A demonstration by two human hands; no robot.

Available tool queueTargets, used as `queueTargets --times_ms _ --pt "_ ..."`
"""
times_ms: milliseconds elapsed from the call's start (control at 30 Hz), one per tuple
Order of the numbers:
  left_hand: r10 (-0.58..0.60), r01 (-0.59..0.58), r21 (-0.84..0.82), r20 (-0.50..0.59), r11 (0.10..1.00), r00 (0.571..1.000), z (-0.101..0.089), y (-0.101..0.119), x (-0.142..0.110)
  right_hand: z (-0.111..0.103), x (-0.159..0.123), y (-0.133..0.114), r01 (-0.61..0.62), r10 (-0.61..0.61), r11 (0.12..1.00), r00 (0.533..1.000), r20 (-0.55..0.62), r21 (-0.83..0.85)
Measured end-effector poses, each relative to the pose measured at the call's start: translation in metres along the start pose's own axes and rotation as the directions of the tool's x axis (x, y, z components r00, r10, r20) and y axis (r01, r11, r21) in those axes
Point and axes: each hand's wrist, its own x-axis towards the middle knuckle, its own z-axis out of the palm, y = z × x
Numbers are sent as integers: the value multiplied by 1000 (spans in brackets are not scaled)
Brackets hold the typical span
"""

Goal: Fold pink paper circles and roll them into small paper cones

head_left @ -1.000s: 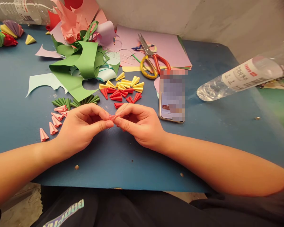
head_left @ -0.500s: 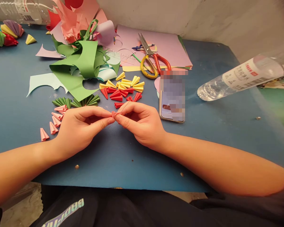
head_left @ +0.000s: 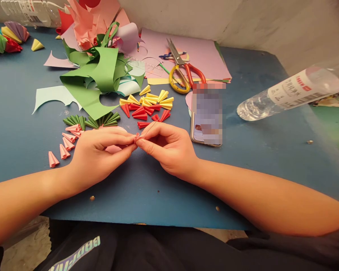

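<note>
A small pink paper cone piece (head_left: pixel 137 137) is pinched between the fingertips of both hands above the table. My left hand (head_left: pixel 101 150) grips it from the left, with a pink paper disc (head_left: pixel 114 149) showing between thumb and fingers. My right hand (head_left: pixel 169 146) closes thumb and forefinger on its right side. A thin line, needle or thread, rises by the right forefinger; I cannot tell which. Pink paper cones (head_left: pixel 64 151) lie left of my left hand. Green cones (head_left: pixel 103 120), red cones (head_left: pixel 141 112) and yellow cones (head_left: pixel 151 98) lie beyond both hands.
Green paper scraps (head_left: pixel 101 75) pile up behind the cones. Scissors (head_left: pixel 180 69) rest on pink paper sheets (head_left: pixel 214 60). A phone (head_left: pixel 196 133) lies right of the cones, and a water bottle (head_left: pixel 288 90) stands farther right. Another bottle (head_left: pixel 31 13) lies at back left.
The left fingers have straightened a little, and the pink disc behind them shows more. The pink piece has turned slightly at the fingertips. My right hand keeps its pinch.
</note>
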Motion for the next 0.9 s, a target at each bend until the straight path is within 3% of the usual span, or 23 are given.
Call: queueTargets --times_ms 367,567,733,900 --pt "44 -41 115 -23 992 999 4 3 -1 -1 -1 -1 72 -71 994 997 23 -88" --pt "66 -64 94 -16 993 998 4 1 -1 2 -3 -3 70 -71 992 997 -9 -103" --pt "-35 37 44 -30 998 999 4 -4 -5 3 -5 -2 10 -13 995 1000 -29 -100" --pt "-85 86 26 -14 996 996 3 -1 -5 3 -5 -4 51 -50 990 999 12 -133"
